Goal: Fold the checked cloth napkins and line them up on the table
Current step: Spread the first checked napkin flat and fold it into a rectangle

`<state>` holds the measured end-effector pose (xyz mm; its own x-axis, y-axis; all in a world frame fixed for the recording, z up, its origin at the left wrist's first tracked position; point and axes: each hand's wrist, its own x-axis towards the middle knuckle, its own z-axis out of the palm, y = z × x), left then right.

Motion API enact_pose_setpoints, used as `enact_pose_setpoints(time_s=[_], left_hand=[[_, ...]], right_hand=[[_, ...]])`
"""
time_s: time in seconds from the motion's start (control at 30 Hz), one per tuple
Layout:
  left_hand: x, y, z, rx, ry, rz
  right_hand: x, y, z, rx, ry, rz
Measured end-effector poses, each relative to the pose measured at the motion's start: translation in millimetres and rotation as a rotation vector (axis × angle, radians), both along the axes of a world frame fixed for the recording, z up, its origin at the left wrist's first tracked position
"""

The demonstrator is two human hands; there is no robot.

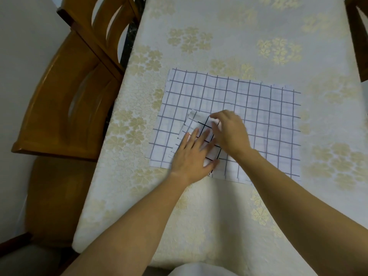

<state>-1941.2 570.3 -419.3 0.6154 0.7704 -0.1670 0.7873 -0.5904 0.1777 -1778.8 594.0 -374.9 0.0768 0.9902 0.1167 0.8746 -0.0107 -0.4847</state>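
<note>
L hand (pixel 190 156) is pressing flat, fingers straight, on folded checked napkin (pixel 199 123) at frame centre; R hand (pixel 229 134) is resting bent fingers on its top, can't tell if pinching. Napkin is lying on unfolded checked cloth (pixel 262 108), floral tablecloth (pixel 219 36) beneath.

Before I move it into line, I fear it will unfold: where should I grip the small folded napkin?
Probably its left edge, coming in from the left: the folded napkin shows staggered loose layers there, so a pinch through all of them should keep it shut. It lies flat on the spread cloth.
</note>
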Motion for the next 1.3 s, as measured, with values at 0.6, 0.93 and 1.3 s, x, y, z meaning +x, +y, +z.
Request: enact_pose_setpoints(time_s=[0.6, 0.93, 1.3], left_hand=[[1, -1, 7, 0.016, 0.047, 0.018], [-4, -1, 15, -0.065, -0.226, 0.163], [7, -26, 1, 0.014, -0.024, 0.261]], right_hand=[[7, 20, -33, -0.315, -0.242, 0.513], [9, 33, -19, -0.306, -0.328, 0.347], [-11, 1, -37, -0.203, -0.140, 0.681]])
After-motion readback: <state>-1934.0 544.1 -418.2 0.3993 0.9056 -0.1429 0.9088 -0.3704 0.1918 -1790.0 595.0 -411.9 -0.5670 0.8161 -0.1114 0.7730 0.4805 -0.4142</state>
